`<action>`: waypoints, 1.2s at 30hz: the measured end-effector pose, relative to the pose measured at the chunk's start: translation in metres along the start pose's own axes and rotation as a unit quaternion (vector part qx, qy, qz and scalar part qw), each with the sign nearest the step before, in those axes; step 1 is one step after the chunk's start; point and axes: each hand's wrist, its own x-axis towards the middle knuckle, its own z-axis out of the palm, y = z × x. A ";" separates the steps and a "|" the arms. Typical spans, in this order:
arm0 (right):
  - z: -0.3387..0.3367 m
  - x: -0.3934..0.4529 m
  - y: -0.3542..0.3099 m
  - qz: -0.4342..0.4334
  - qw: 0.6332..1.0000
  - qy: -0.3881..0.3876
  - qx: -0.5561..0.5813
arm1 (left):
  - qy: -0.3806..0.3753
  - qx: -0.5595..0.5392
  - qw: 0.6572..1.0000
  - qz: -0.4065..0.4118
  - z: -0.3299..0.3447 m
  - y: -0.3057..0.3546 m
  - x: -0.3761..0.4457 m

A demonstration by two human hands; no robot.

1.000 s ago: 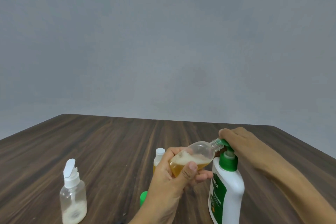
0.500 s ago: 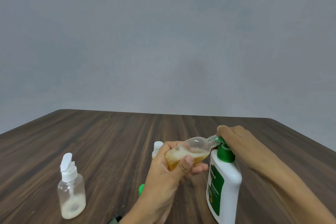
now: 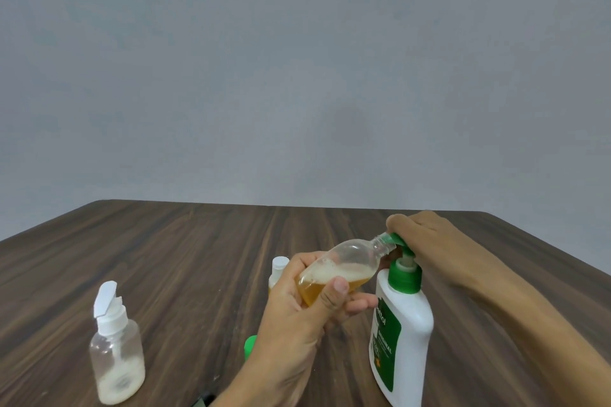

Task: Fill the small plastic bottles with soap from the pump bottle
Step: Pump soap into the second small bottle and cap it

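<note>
Left hand (image 3: pixel 297 311): wrapped around a small clear plastic bottle (image 3: pixel 344 269), thumb across the front, fingers curled beneath. Bottle tilted, neck raised toward 2 o'clock, open mouth set against the green nozzle (image 3: pixel 395 239) of the pump bottle. Contents: amber soap in the lower part, foam layer on top, upper part clear.

Right hand (image 3: pixel 426 238): laid over the green pump head, fingers curled down on it, forearm running off toward 4 o'clock. Whether the head is pressed fully down: cannot tell.

Pump bottle (image 3: pixel 401 340): white body, green collar, green label, upright on the dark wood-grain table (image 3: pixel 185 258) at 5 o'clock of the view, just beside the left hand.

At 8 o'clock, well apart from both hands: clear small bottle with white flip-top cap (image 3: pixel 115 350), cap lid raised, pale foamy residue at the bottom, upright.

Behind the left hand, toward 12 o'clock of it: second small bottle with white cap (image 3: pixel 278 269), mostly hidden.

At 7 o'clock of the left wrist: green cap (image 3: pixel 250 345), partly hidden, on the table.

Beyond the table's far edge: plain grey wall (image 3: pixel 297 76).
</note>
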 end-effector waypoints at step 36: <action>0.012 -0.003 -0.002 -0.008 1.000 -0.018 -0.006 | 0.006 0.052 0.999 0.015 -0.013 -0.006 -0.003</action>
